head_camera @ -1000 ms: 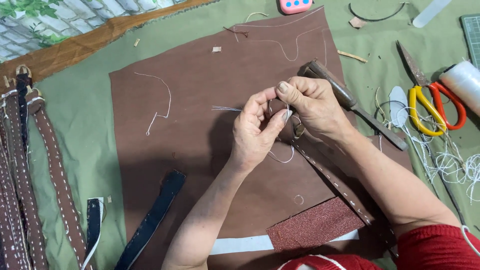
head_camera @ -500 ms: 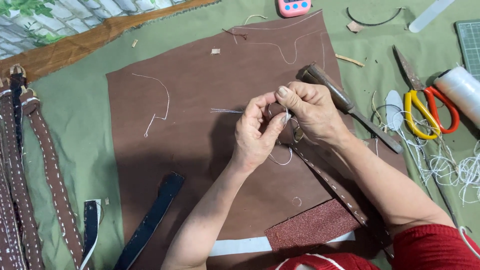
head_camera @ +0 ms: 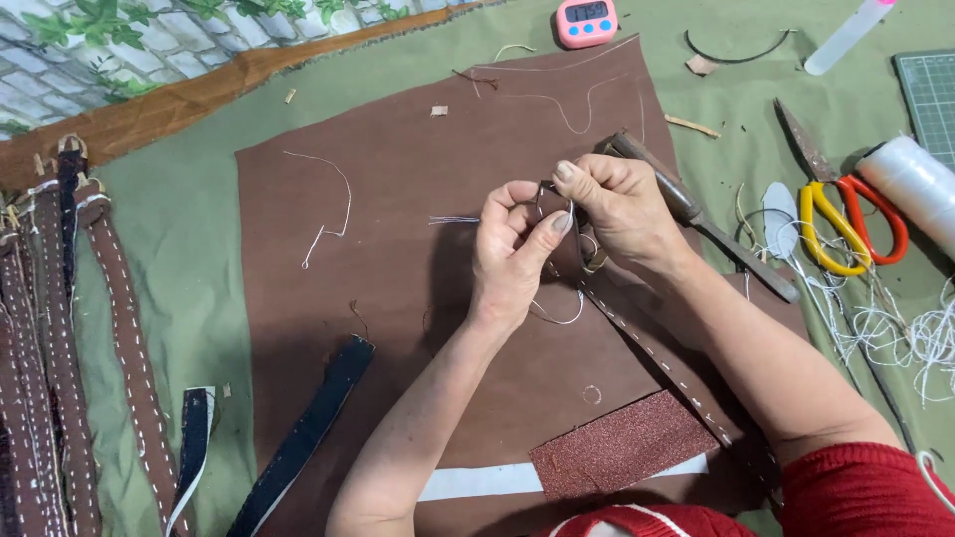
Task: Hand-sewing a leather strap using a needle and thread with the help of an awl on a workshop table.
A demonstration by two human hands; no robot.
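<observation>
My left hand (head_camera: 514,254) and my right hand (head_camera: 624,209) meet over a large brown leather sheet (head_camera: 398,259). Both pinch the top end of a narrow brown strap (head_camera: 657,358) with white stitching, which runs down to the right under my right forearm. A thin white thread (head_camera: 557,316) loops out below my left hand. The strap's end and any needle are hidden by my fingers. A short blue-grey thread end (head_camera: 453,220) sticks out left of my left hand.
Stitched brown straps (head_camera: 60,348) lie at the left, a dark strap (head_camera: 303,438) near my left forearm. A wood-handled tool (head_camera: 706,219), scissors (head_camera: 846,214), a thread spool (head_camera: 915,184), loose thread (head_camera: 895,328), a glittery red piece (head_camera: 622,457) and a pink timer (head_camera: 586,20) surround the sheet.
My hands stay together on the strap's end. The fingers have shifted slightly; nothing else on the table moved.
</observation>
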